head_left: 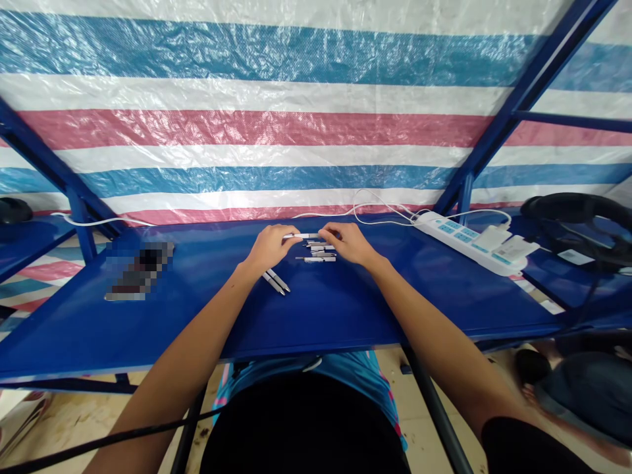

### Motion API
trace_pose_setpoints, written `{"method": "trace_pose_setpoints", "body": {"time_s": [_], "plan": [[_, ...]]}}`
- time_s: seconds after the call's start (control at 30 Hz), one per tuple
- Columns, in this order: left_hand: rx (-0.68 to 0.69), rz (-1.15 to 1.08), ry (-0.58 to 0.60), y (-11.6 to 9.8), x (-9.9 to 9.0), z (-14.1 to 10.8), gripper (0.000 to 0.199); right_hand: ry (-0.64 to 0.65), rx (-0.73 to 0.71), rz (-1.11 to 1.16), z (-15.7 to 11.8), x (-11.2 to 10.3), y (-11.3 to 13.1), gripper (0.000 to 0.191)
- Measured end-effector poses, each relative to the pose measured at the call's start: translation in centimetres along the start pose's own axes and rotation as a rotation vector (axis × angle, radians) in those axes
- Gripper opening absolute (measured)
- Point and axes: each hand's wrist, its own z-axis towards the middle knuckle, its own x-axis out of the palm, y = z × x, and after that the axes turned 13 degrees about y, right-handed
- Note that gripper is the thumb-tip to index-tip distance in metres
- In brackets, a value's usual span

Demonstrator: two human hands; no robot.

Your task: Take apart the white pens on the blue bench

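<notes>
A white power strip point(467, 242) with plugged-in adapters point(496, 241) sits at the right end of the blue work table point(345, 316). White cable point(375, 208) runs along the rear edge. Striped tarpaulin point(316, 131) fills the upper frame. A pixelated object point(139, 270) lies at table left.

no writing can be read anywhere, and the marks on the white power strip point(467, 242) are too small to tell.

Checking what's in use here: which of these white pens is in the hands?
The white pen lying crosswise between the left hand and the right hand, at the far side of the group. The others rest on the blue table.
</notes>
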Motion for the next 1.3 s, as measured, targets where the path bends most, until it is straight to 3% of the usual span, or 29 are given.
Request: {"method": "trace_pose_setpoints", "body": {"time_s": [0.1, 0.27, 0.47, 0.87, 1.07, 1.17, 1.3], "plan": [[0.015, 0.002, -0.002, 0.0, 0.1, 0.0, 0.024, 0.016, -0.001, -0.009, 0.0, 0.2, -0.1, 0.045], [0.0, 0.043, 0.019, 0.3, 0.1, -0.1, 0.028, -0.039, -0.01, 0.088, 0.2, 1.0, -0.3, 0.03], [0.03, 0.129, 0.033, 0.2, -0.5, -0.9, 0.03, 0.008, -0.064, 0.06, -0.4, 0.5, 0.1, 0.023], [0.193, 0.086, -0.13, -1.0, 1.2, -2.9, 0.033, -0.007, -0.04, 0.038, -3.2, 0.2, 0.3, 0.06], [0.156, 0.029, -0.085, -1.3, 1.8, -2.9, 0.027, 0.095, -0.012, 0.064, -3.0, 0.4, 0.6, 0.069], [0.112, -0.004, -0.11, -1.6, 1.9, -2.8, 0.025, 0.016, 0.011, 0.067, -2.9, 0.4, 0.3, 0.064], [0.003, -0.043, -0.22, -1.5, 1.6, -2.8, 0.025, -0.13, 0.079, 0.056, -2.7, 0.1, -0.6, 0.037]]}}
